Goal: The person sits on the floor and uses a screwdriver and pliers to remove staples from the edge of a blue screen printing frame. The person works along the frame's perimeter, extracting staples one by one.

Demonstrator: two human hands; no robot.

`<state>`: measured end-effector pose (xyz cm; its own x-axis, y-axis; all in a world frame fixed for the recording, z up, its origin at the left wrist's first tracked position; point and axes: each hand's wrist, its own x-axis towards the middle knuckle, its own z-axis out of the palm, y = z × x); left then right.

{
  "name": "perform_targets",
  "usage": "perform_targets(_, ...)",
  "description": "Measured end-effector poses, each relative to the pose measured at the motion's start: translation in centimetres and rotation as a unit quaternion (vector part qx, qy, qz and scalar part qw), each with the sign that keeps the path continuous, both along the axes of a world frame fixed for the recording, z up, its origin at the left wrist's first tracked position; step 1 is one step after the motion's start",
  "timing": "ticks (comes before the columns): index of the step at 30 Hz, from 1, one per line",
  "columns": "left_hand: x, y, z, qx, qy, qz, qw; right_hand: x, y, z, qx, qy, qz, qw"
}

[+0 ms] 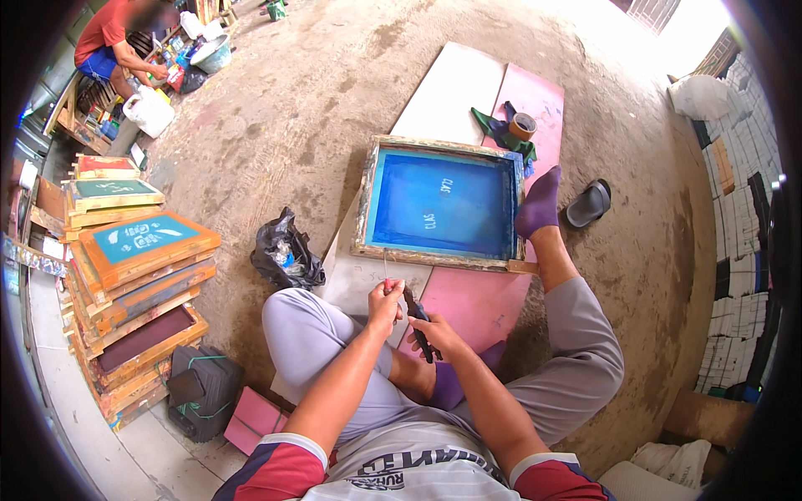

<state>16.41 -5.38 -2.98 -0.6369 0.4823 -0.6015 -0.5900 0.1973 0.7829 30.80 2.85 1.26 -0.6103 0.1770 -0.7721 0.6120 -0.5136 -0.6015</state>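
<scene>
Held in my left hand [384, 309] is a thin tool with a red handle [387, 285] and a slim metal shaft, which looks like a screwdriver. Its tip points away from me, toward the near edge of the wooden screen-printing frame [451, 259]. My right hand [439, 332] is closed on a dark, elongated tool [411, 301] whose kind I cannot make out. That tool's far end comes close to my left hand. The frame holds a blue mesh [443, 204] with pale lettering and lies on boards between my legs, near my purple-socked foot [539, 204].
White and pink boards [468, 309] lie beneath the frame. A tape roll [523, 126] sits on dark cloth beyond it. Left are a black plastic bag [286, 250] and stacked screen frames [138, 242]. A sandal [589, 204] lies right. Another person [109, 50] sits far left.
</scene>
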Motion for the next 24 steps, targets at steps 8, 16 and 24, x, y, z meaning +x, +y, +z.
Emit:
perform_targets(8,-1.0,-0.4,-1.6,-0.082,0.047,0.089,0.992,0.4,0.5,0.0,0.056,-0.008,-0.09,0.994)
perform_targets(16,-1.1,-0.1,-0.1,-0.076,0.028,0.126,0.989,0.4,3.2,-2.0,0.134,0.002,-0.189,0.973)
perform_targets(24,-1.1,-0.3,-0.7,-0.079,0.037,0.117,0.989,-1.4,3.3,-1.9,0.161,-0.02,-0.2,0.966)
